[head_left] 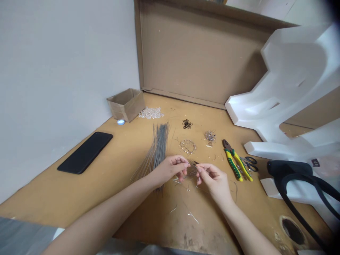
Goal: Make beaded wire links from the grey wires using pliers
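Note:
My left hand pinches a thin metal wire between thumb and fingertips. Opposite it, my right hand is closed in a pinch on the wire too, and a small dark tip shows by its fingers. The wire's exact shape is too fine to make out. Under my left wrist lies a bundle of straight grey wires. Just beyond my hands is a loose ring of bent wire pieces. Cut wire bits are scattered on the wooden table in front of me.
Green-yellow pliers and scissors lie right. Behind are black rings, a wire cluster, clear beads and a small cardboard box. A black phone lies left. White foam and a black strap border the right.

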The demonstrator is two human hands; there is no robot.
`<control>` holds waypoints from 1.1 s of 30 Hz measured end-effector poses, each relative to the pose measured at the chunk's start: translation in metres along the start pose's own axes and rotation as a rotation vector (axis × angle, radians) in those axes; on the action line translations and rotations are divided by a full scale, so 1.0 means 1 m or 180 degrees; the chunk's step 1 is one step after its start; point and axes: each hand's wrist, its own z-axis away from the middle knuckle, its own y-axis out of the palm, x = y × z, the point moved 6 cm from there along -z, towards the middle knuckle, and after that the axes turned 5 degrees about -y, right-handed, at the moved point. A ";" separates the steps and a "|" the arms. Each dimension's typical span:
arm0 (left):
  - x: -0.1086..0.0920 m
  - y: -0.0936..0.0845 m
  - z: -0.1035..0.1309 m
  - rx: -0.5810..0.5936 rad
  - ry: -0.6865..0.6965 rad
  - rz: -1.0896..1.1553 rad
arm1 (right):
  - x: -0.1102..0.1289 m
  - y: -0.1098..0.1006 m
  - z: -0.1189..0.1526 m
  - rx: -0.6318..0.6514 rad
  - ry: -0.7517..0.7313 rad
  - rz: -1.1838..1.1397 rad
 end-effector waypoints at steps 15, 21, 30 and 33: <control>-0.003 0.000 0.002 -0.0161 0.0186 -0.0320 | -0.001 0.001 0.000 -0.0005 0.0032 0.0129; -0.005 -0.001 0.003 -0.0163 0.0218 -0.0305 | 0.001 -0.001 0.000 -0.0059 0.0013 0.0144; -0.002 -0.002 0.000 -0.0177 0.0175 -0.0283 | -0.007 -0.003 -0.007 0.0230 -0.0003 0.0151; 0.005 0.002 0.000 0.0185 -0.0058 -0.0299 | 0.001 -0.014 -0.011 0.0121 -0.0318 0.0394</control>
